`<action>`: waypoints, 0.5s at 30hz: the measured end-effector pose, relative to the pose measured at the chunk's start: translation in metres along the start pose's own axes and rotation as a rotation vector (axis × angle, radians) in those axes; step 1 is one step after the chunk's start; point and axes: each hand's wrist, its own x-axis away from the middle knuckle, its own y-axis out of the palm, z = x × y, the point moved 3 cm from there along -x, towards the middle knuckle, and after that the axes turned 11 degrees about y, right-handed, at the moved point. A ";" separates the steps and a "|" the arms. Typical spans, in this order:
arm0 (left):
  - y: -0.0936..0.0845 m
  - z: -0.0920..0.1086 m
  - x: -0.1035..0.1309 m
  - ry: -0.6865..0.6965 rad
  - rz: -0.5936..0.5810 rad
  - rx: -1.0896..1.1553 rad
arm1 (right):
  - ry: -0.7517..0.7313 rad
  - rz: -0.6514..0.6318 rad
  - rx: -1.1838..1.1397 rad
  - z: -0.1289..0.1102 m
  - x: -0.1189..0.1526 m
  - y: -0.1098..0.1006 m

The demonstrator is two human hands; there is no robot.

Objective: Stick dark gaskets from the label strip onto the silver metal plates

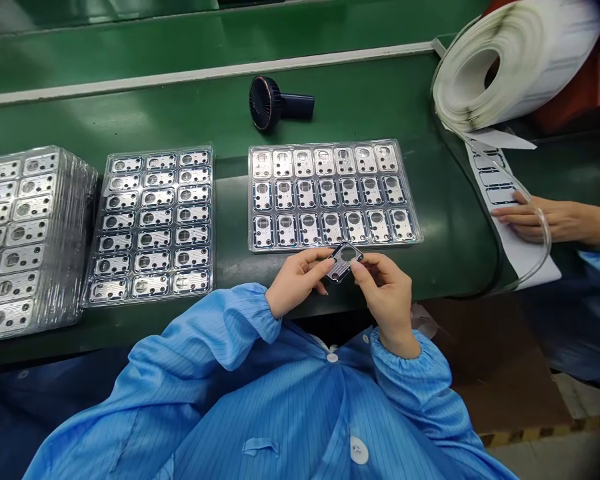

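Note:
A small metal plate (341, 265) with a round hole and dark blue edging is held between my two hands, just off the table's front edge. My left hand (303, 279) pinches its left side with thumb and fingers. On its right side my right hand (386, 288) closes, the thumb on the upper face. Directly beyond my hands lies a clear tray (335, 177) filled with rows of similar plates. The top row looks paler, without the dark blue edging that the lower two rows show.
Left of centre lies another filled tray (153, 223), beside a tall stack of trays (25, 247). A handheld fan (280, 103) rests behind. At right, a big label roll (510, 67) feeds a strip (497, 177) under a co-worker's hand (545, 219); a clear tube (545, 233) curves there.

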 end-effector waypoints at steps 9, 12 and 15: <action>0.001 0.004 0.000 -0.015 -0.027 -0.023 | 0.090 0.000 -0.096 0.002 0.001 0.000; 0.003 0.005 0.000 0.004 -0.032 -0.005 | 0.101 -0.003 -0.117 0.004 0.001 -0.001; 0.004 0.005 0.001 0.031 -0.012 0.001 | 0.097 -0.021 -0.125 0.001 0.003 -0.002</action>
